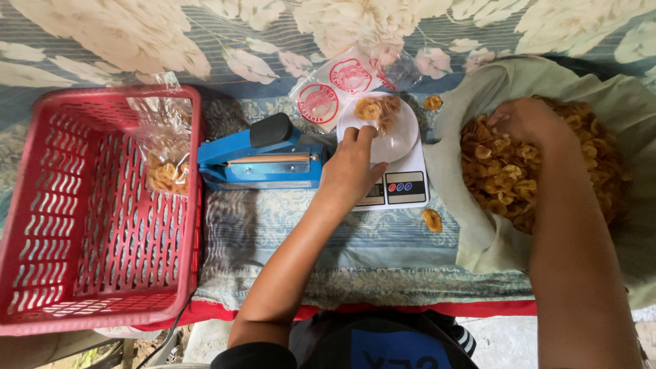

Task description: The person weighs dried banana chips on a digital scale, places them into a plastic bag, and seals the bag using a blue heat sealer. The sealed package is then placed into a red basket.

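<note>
Left hand [352, 164] steadies the clear bag [379, 126] on the scale [403, 184]; right hand [523, 119] digs into chips [540, 171], fingers buried, grip unclear.

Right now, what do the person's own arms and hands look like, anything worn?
Both hands are bare: left hand, right hand. No gloves, rings, watch or bands show. Forearms are uncovered; a dark sleeve edge shows only at the left upper arm.

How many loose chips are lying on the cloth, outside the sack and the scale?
2. One loose chip lies just above the scale, near the sack's edge; the other chip lies below the scale's right corner. More may be hidden under arms or bags.
</note>
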